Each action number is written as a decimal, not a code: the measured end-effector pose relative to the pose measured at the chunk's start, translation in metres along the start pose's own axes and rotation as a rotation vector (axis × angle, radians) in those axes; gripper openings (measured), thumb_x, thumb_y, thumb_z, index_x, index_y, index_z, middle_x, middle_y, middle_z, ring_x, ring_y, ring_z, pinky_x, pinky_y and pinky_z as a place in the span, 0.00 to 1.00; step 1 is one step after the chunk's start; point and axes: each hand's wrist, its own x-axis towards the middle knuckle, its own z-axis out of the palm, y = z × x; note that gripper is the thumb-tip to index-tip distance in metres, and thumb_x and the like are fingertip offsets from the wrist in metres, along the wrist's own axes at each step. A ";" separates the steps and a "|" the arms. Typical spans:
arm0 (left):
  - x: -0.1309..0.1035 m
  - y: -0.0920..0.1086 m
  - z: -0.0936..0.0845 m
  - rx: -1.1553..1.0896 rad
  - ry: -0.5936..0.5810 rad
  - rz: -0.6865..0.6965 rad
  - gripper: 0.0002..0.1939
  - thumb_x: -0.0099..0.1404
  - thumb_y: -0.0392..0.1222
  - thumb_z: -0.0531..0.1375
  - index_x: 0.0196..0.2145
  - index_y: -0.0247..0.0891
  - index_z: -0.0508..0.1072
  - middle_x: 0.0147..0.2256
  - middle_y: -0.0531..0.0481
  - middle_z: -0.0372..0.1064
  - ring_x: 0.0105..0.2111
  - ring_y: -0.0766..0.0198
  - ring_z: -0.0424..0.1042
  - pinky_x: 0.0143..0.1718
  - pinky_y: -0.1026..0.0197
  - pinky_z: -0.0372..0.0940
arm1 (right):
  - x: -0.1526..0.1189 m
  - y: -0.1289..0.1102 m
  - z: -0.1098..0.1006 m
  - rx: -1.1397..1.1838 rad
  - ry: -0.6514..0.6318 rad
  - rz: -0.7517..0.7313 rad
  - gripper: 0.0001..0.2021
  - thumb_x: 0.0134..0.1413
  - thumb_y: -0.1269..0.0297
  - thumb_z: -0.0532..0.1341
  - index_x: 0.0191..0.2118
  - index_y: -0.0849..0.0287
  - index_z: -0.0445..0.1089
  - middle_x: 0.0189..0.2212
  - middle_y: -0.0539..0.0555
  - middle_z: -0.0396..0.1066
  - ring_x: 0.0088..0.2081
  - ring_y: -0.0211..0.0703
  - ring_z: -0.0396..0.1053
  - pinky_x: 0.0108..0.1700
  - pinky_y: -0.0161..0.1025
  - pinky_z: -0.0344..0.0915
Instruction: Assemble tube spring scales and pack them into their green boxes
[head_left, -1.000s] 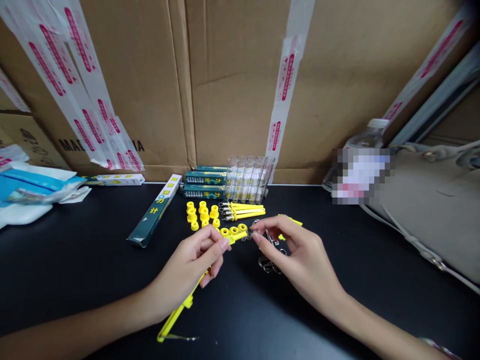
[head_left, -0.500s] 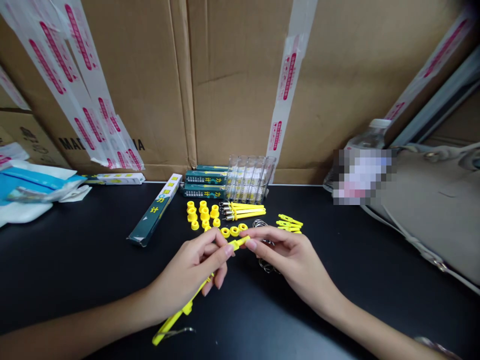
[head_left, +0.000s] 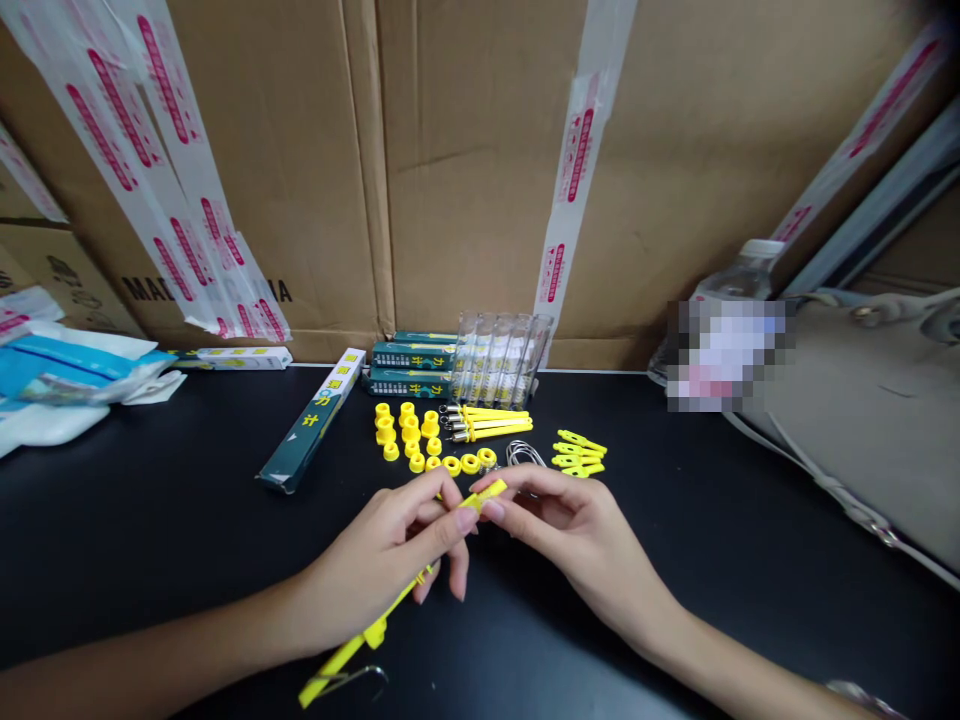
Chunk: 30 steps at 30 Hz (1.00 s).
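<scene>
One yellow piece (head_left: 492, 491) in left hand (head_left: 397, 545), “力计” box (head_left: 311, 425) beyond

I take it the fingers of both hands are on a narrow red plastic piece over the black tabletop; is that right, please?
Only the colour is wrong: in the head view, the left hand and right hand have fingers on a narrow yellow plastic piece.

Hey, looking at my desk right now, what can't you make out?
All in the head view:
- Whether the yellow rod joins the yellow tip: covered by the left hand.
- The near part of the wire loops: behind the right hand.
- The bottle label: pixelated.
- The bag's far side: cut off by the right edge.
- The packet's far end: cut off by the left edge.
</scene>
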 end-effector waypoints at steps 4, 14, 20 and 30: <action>0.001 0.002 0.001 -0.006 0.008 -0.005 0.17 0.70 0.56 0.56 0.31 0.39 0.63 0.20 0.57 0.69 0.17 0.71 0.61 0.18 0.69 0.57 | 0.001 0.000 0.003 0.092 -0.008 0.017 0.09 0.51 0.58 0.70 0.37 0.55 0.79 0.30 0.49 0.75 0.30 0.37 0.69 0.34 0.33 0.68; 0.000 0.003 0.005 -0.001 0.033 -0.078 0.19 0.65 0.57 0.59 0.29 0.38 0.64 0.24 0.51 0.75 0.18 0.67 0.70 0.16 0.69 0.56 | 0.004 0.006 0.006 0.296 -0.101 0.240 0.17 0.44 0.50 0.73 0.33 0.60 0.80 0.26 0.48 0.72 0.23 0.32 0.66 0.30 0.31 0.65; -0.001 0.012 0.001 -0.067 -0.058 -0.033 0.18 0.66 0.56 0.60 0.30 0.37 0.66 0.29 0.46 0.77 0.25 0.65 0.72 0.23 0.67 0.59 | 0.004 0.001 0.009 0.294 -0.099 0.269 0.18 0.39 0.49 0.74 0.26 0.60 0.78 0.21 0.48 0.72 0.19 0.32 0.66 0.25 0.31 0.63; -0.005 0.021 -0.016 0.200 0.470 0.244 0.22 0.73 0.54 0.49 0.34 0.37 0.73 0.26 0.49 0.72 0.22 0.65 0.66 0.19 0.65 0.57 | 0.004 -0.012 -0.013 0.149 0.011 0.079 0.12 0.52 0.55 0.70 0.28 0.59 0.77 0.29 0.49 0.72 0.29 0.35 0.66 0.36 0.33 0.65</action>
